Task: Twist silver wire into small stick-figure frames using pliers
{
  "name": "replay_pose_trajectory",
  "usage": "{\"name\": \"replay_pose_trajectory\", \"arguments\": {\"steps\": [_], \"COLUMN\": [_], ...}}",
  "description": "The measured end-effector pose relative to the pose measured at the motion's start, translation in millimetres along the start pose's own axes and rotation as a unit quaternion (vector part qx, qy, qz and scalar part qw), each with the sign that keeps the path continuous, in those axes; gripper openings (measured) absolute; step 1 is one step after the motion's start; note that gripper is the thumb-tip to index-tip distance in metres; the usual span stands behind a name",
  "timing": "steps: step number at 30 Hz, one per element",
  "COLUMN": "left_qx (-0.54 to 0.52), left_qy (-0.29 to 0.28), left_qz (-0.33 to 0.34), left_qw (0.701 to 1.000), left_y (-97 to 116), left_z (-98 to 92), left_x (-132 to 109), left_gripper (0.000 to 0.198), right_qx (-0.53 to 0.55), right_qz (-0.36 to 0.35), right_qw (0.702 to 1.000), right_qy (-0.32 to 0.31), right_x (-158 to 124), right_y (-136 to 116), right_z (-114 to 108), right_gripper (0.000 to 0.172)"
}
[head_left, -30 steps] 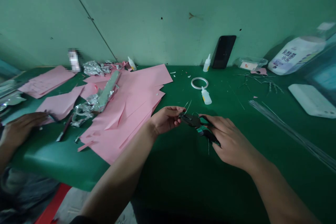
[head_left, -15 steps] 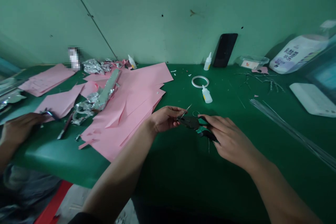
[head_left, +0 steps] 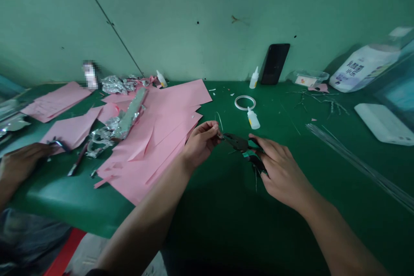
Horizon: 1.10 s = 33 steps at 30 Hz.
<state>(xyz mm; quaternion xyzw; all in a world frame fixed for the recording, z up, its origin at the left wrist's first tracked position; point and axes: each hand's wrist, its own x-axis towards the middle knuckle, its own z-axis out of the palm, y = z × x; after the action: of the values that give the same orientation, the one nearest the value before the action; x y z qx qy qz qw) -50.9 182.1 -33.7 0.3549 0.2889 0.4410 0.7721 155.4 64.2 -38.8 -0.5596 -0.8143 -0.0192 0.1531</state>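
My right hand (head_left: pixel 281 172) grips the handles of dark pliers (head_left: pixel 241 144) with green-trimmed grips, jaws pointing left. My left hand (head_left: pixel 200 140) pinches a thin silver wire (head_left: pixel 220 121) right at the plier jaws; the wire curves up from my fingertips. Both hands hover above the green table (head_left: pixel 226 207) near its middle, beside the pink paper sheets (head_left: pixel 161 133).
A small glue bottle (head_left: pixel 253 119) and a white tape ring (head_left: pixel 245 102) lie just beyond my hands. A bundle of long wires (head_left: pixel 359 164) runs along the right. Crumpled foil (head_left: pixel 116 125), a phone (head_left: pixel 274 64) against the wall, a white box (head_left: pixel 383 123). Another person's hand (head_left: pixel 22 161) rests at left.
My left hand has lifted and shifted slightly left, and the wire now curves upward from the jaws. The pliers have tipped a little higher. The other person's hand stays at left.
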Motion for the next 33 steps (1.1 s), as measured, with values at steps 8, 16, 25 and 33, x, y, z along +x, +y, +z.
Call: {"name": "replay_pose_trajectory", "arguments": {"steps": [8, 16, 25, 33], "left_qx": [0.002, -0.019, 0.003, 0.090], "left_qy": [0.027, 0.025, 0.025, 0.036], "left_qz": [0.061, 0.077, 0.109, 0.182], "left_qw": [0.998, 0.997, 0.994, 0.978], "left_y": [-6, -9, -11, -16], "left_z": [9.0, 5.9, 5.1, 3.5], "left_x": [-3, -1, 0, 1], "left_gripper": [0.016, 0.020, 0.024, 0.025], "right_qx": [0.028, 0.061, 0.074, 0.111], "right_qz": [0.020, 0.040, 0.073, 0.118], "right_qw": [0.999, 0.997, 0.995, 0.987], "right_qy": [0.008, 0.002, 0.003, -0.017], "right_x": [0, -1, -2, -1], "right_y": [-1, -1, 0, -1], "right_z": [7, 7, 9, 6], "right_gripper": [0.047, 0.042, 0.039, 0.031]}}
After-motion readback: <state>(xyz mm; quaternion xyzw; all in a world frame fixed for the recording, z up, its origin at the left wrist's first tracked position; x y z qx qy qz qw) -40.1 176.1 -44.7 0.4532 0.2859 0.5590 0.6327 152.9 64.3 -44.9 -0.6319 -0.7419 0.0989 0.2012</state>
